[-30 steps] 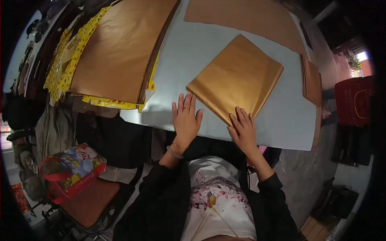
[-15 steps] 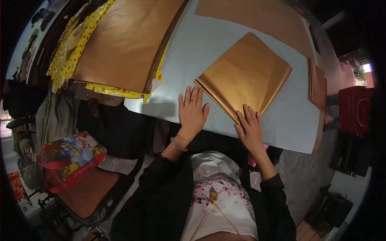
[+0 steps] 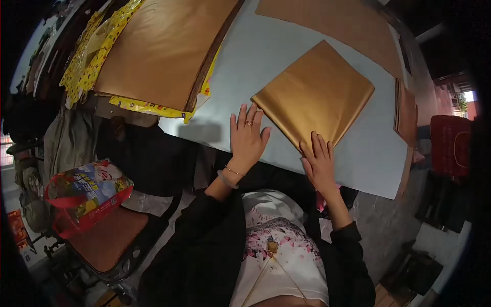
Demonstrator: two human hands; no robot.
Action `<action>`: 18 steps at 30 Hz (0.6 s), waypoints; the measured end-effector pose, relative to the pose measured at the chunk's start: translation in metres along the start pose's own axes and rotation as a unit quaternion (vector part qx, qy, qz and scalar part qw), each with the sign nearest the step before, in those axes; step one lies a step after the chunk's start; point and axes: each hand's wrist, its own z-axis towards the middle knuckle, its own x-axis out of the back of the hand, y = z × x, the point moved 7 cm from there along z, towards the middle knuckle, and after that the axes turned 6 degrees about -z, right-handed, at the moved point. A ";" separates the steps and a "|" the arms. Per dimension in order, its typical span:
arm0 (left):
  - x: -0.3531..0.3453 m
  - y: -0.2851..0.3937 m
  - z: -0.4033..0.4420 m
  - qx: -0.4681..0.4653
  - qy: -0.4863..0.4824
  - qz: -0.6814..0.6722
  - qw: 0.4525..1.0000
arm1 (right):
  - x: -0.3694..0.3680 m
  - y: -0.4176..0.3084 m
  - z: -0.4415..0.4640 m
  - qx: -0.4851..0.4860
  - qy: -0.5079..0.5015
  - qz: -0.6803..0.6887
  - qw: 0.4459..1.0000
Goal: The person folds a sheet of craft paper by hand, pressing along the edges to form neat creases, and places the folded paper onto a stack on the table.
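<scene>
A folded sheet of gold paper (image 3: 322, 92) lies at an angle on the pale table covering, one corner pointing toward me. My left hand (image 3: 247, 135) is flat with its fingers spread, its fingertips at or very near the sheet's left corner; whether they touch is hard to see. My right hand (image 3: 320, 161) rests with stretched fingers on the sheet's near corner. Neither hand grips anything.
A stack of large gold-brown sheets (image 3: 158, 56) lies at the left over yellow patterned plastic (image 3: 153, 107). Brown board (image 3: 332, 25) covers the far side, and folded brown pieces (image 3: 405, 112) sit at the right edge. A colourful bag (image 3: 92, 192) stands on a chair (image 3: 112, 243).
The view has shifted slightly. Both hands keep nearly the same places by the gold sheet, which looks unchanged in shape.
</scene>
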 end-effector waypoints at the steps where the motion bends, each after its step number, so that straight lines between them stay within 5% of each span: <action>1: 0.000 0.000 0.000 0.001 0.001 0.000 1.000 | 0.000 0.000 0.000 0.002 0.000 0.000 1.000; 18: 0.002 0.004 0.004 0.002 -0.024 0.050 0.998 | 0.005 0.000 0.001 0.003 0.004 0.031 1.000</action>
